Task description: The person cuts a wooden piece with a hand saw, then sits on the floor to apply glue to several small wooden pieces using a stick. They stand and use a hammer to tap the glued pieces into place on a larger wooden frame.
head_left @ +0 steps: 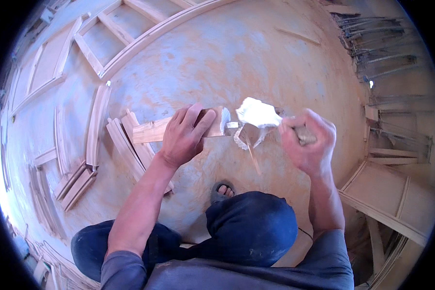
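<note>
My left hand (186, 133) is closed over a short wooden rail (152, 129). A small tenon (232, 125) sticks out of the rail's right end, and that end face (224, 121) looks whitish. Just right of the tenon is a bright white, floppy-looking piece (256, 112), overexposed, so its kind is unclear. The fingers of my right hand (308, 140) are curled round its narrow right end. Below it is a white-smeared open container or bag (250, 137) with a thin wooden stick (253, 157) slanting out; its outline is partly hidden.
Several moulded wooden rails (125, 145) lie on the floor to the left. Large wooden frames (130, 43) rest at the far left. A thin strip (298, 36) lies far right. Dark metal rods (377, 43) and a wooden panel (379, 186) line the right side. My sandalled foot (222, 190) is close below.
</note>
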A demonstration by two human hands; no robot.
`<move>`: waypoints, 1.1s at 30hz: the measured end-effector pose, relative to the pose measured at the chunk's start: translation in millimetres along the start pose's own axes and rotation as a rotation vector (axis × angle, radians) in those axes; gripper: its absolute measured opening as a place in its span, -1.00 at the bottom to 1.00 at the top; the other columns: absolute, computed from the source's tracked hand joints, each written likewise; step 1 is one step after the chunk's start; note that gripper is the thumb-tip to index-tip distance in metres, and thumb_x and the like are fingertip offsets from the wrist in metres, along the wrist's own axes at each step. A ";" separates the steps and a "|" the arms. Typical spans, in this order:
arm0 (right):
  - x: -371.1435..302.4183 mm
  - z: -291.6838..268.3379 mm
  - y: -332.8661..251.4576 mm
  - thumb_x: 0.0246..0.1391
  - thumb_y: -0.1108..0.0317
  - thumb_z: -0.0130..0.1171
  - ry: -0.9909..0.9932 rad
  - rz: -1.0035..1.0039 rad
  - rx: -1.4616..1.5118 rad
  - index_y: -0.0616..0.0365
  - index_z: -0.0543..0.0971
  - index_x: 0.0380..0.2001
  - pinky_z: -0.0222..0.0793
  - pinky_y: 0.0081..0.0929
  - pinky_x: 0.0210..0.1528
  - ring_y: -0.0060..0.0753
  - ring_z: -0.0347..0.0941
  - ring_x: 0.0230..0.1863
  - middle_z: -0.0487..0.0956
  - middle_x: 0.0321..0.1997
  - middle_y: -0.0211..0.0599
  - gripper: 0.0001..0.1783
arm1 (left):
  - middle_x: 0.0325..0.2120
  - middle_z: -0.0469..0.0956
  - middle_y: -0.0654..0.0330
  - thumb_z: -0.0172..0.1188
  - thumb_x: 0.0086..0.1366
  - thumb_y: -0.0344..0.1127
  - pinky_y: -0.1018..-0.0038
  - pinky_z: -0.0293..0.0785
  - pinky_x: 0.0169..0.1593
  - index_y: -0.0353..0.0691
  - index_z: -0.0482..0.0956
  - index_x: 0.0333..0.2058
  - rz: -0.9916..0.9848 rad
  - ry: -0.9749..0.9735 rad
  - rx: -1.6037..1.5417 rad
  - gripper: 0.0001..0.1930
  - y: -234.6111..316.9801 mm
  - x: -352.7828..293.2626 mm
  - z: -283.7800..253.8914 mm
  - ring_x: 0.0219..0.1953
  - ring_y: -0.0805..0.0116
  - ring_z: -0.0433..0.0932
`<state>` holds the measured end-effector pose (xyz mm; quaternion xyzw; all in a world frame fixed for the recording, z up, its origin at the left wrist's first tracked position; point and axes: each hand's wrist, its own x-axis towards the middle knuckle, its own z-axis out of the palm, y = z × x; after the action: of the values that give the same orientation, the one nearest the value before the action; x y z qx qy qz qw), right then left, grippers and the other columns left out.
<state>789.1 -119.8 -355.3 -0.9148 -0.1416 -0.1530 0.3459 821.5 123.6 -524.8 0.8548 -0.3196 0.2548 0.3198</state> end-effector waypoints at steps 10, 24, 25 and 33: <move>-5.2 -16.3 42.2 0.05 0.45 0.24 -0.019 0.496 0.485 0.18 0.58 -0.53 0.16 -0.69 -0.65 -0.72 0.31 -0.67 0.50 -0.61 -0.44 -0.89 | -0.02 0.45 -0.04 0.36 -0.05 -0.56 0.18 0.54 -0.06 -0.25 0.51 0.01 0.025 0.195 -0.058 -0.45 -13.1 -2.3 -3.8 -0.04 -0.08 0.50; -18.5 21.9 60.6 0.17 0.33 0.26 0.342 0.648 0.842 0.16 0.53 -0.49 0.16 -0.61 -0.70 -0.62 0.32 -0.73 0.53 -0.63 -0.36 -0.80 | -0.36 0.59 0.08 0.39 0.12 -0.37 0.38 0.54 -0.12 -0.44 0.50 0.01 -0.934 0.182 -0.473 -0.51 -25.9 83.6 -91.6 -0.31 0.20 0.59; -19.9 22.2 64.2 0.18 0.32 0.25 0.357 0.657 0.885 0.15 0.52 -0.51 0.16 -0.59 -0.71 -0.61 0.32 -0.74 0.52 -0.63 -0.35 -0.78 | -0.42 0.60 0.11 0.40 0.14 -0.37 0.37 0.56 -0.16 -0.42 0.52 -0.01 -1.051 0.216 -0.688 -0.55 -41.0 86.6 -105.2 -0.36 0.21 0.60; -30.4 41.4 74.9 0.21 0.21 0.19 0.341 0.934 1.338 0.11 0.48 -0.50 0.12 -0.49 -0.69 -0.42 0.26 -0.76 0.44 -0.68 -0.28 -0.74 | -0.11 0.54 0.02 0.18 0.33 -0.28 0.10 0.54 0.09 -0.38 0.34 0.13 -1.355 0.626 -1.103 -0.53 -65.4 -37.1 6.2 -0.06 0.07 0.57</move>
<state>796.2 -150.5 -440.5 -0.4452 0.2457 -0.0137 0.8610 844.6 172.1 -577.8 0.4782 0.2728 0.0445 0.8336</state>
